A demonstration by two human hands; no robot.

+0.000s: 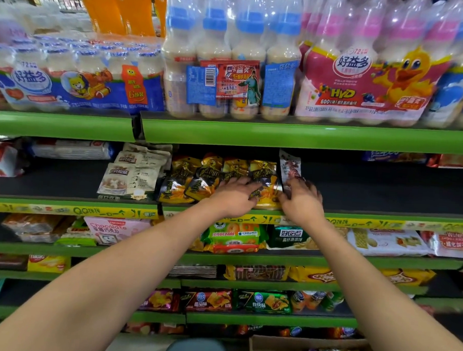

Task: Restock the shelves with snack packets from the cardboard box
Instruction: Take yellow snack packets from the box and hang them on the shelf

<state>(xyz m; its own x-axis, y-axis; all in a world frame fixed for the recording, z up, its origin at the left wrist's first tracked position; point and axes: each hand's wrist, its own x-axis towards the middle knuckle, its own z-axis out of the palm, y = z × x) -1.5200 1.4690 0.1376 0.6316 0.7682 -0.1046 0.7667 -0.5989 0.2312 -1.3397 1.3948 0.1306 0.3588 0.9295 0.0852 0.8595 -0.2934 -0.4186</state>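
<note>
The black-and-gold snack packets [224,177] lie near my shelf's [373,195] front edge. My left hand [233,197] presses on them, fingers spread; my right hand [302,200] pinches 1 pale packet [290,165]. I'm placing stock; next, more from the cardboard box [274,349].

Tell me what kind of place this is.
Most likely a grocery shop aisle: green shelves carry wrapped packs of drink bottles, rows of snack packets sit below, and a cardboard box of stock stands on the floor.
</note>
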